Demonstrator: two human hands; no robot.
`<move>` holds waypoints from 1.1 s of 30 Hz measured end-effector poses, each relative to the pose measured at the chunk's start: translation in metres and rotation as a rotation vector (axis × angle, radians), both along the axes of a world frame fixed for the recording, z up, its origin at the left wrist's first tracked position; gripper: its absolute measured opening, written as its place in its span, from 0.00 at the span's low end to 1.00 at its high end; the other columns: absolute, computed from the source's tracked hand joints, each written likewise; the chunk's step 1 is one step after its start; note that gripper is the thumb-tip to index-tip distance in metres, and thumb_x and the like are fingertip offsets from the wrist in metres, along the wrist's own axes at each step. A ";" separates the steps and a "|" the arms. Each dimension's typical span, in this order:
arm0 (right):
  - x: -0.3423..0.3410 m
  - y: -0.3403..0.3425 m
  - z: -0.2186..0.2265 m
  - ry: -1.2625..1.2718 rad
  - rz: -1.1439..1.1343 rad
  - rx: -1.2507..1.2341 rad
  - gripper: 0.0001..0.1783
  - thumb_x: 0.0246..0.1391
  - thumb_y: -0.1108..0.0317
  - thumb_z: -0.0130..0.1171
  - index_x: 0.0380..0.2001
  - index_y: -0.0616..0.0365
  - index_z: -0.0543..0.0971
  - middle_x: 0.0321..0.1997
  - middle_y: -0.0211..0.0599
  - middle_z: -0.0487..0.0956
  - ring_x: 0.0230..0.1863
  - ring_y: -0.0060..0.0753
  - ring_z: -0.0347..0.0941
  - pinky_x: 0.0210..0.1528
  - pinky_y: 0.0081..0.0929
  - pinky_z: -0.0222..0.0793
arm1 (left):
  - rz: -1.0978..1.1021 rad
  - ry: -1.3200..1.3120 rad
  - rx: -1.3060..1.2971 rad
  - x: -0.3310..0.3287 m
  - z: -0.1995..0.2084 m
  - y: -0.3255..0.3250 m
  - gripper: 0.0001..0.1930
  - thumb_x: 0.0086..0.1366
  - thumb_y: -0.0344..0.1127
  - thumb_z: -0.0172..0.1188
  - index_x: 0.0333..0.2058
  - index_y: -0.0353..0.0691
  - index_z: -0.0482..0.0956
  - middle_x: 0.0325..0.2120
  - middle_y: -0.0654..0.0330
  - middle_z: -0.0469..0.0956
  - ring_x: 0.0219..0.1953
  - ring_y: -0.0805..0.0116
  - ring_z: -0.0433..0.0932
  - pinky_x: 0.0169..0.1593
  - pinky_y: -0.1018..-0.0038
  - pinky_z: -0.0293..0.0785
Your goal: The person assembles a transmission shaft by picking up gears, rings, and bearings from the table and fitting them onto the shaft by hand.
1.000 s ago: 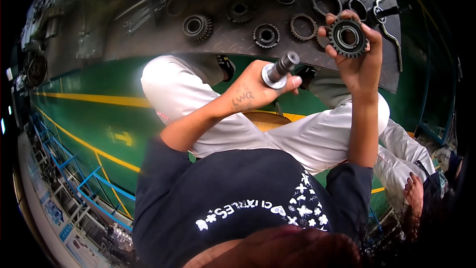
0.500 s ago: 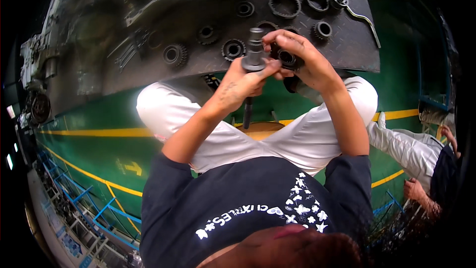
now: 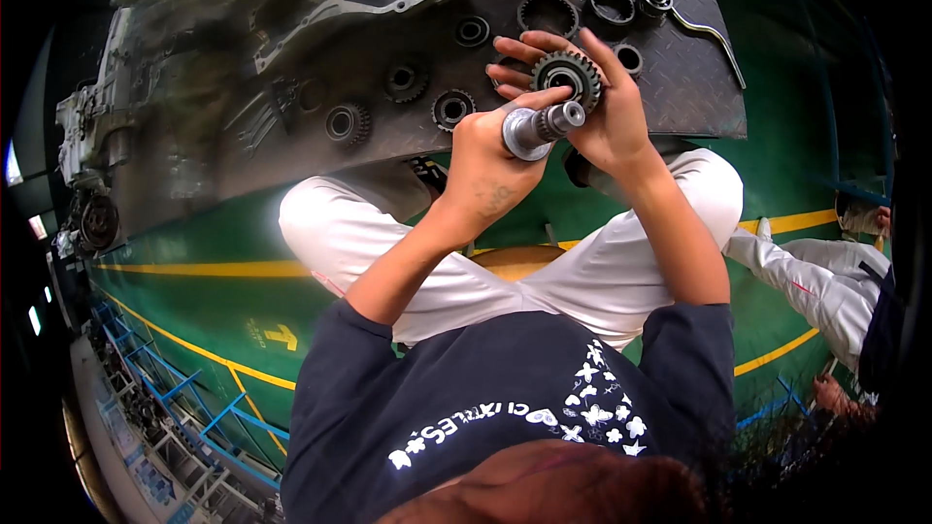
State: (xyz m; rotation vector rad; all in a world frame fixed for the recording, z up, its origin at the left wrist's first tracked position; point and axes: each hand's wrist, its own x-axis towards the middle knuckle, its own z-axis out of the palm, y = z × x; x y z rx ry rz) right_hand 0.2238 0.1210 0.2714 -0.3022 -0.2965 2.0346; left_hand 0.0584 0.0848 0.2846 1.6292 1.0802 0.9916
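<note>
Since the earlier frames, both hands have been drawn together: a second ago the gear was held high at the right and the shaft apart at the left, whereas the two parts are now brought end to end above the lap. The stepped steel shaft (image 3: 540, 124) is clamped in the left hand (image 3: 490, 167), whose fingers are wrapped shut around its lower part, the shiny tip being left exposed and pointed to the right. The toothed gear (image 3: 568, 73) is gripped in the right hand (image 3: 610, 121), the fingers (image 3: 529, 44) being curled over its rim from the far side; the gear is seen just above the shaft tip, and whether the two touch cannot be told.

Beyond the hands, a dark diamond-plate sheet (image 3: 699, 78) is laid on the green floor (image 3: 194, 311). On it, further gears (image 3: 451, 109), a ring-shaped bearing (image 3: 472, 31), a larger toothed ring (image 3: 549, 13) and a bent metal rod (image 3: 704, 29) are spread, well apart from the hands. White trousers (image 3: 621, 272) are seen below the hands. At the right edge, another person's white sleeve (image 3: 806, 277) is visible.
</note>
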 end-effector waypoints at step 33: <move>-0.016 -0.014 -0.007 -0.906 -0.160 0.178 0.26 0.77 0.51 0.43 0.43 0.63 0.82 0.44 0.35 0.81 0.47 0.26 0.76 0.55 0.27 0.72 | -0.055 0.053 -0.132 -0.011 -0.036 -0.001 0.11 0.72 0.33 0.66 0.46 0.31 0.86 0.25 0.67 0.79 0.30 0.83 0.70 0.35 0.80 0.73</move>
